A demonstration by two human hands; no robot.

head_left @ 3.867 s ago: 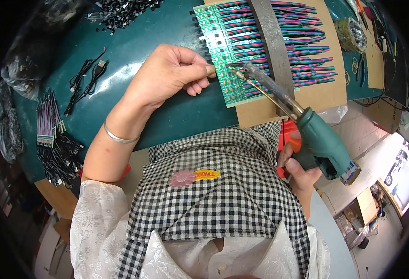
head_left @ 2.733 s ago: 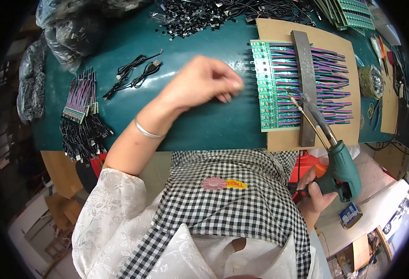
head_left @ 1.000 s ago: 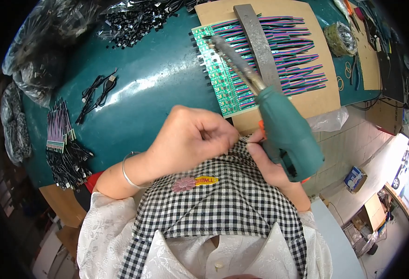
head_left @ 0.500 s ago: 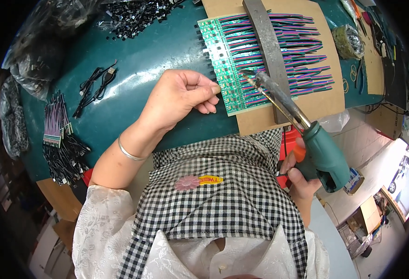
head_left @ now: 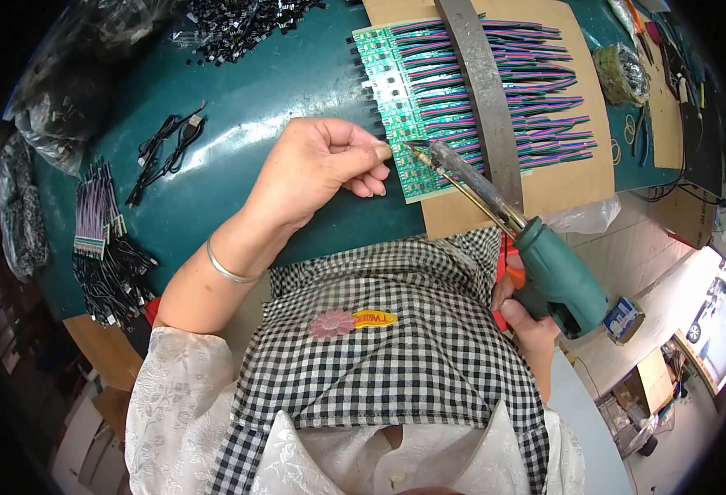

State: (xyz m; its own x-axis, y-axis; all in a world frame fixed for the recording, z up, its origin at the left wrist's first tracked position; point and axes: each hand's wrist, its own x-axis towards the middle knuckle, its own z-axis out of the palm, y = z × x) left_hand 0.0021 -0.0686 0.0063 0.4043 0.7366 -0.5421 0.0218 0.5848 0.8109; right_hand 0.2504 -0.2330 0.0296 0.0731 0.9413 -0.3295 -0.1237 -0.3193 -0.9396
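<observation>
My right hand [head_left: 525,320] is wrapped round the handle of a green soldering gun [head_left: 563,276]. Its metal tip reaches up and left onto the green circuit board panel [head_left: 398,107], close to the panel's left edge. My left hand [head_left: 330,169] is pinched at that same edge, thumb and forefinger together beside the tip; whatever small part they hold is hidden by the fingers. Rows of multicoloured wires [head_left: 536,78] run rightward from the panel. Across them lies a dark metal bar [head_left: 485,99]. Small black pieces line the panel's left edge.
Brown cardboard [head_left: 565,181] lies under the panel on the green table [head_left: 256,82]. A black cable [head_left: 165,153] and bundled wired connectors [head_left: 103,247] are at the left. Black connectors [head_left: 239,29] are heaped at the back. A solder roll [head_left: 621,74] stands at the far right.
The soldering gun has moved left, bringing its tip from over the wires to the panel's left edge near my left fingers. My left hand has hardly moved.
</observation>
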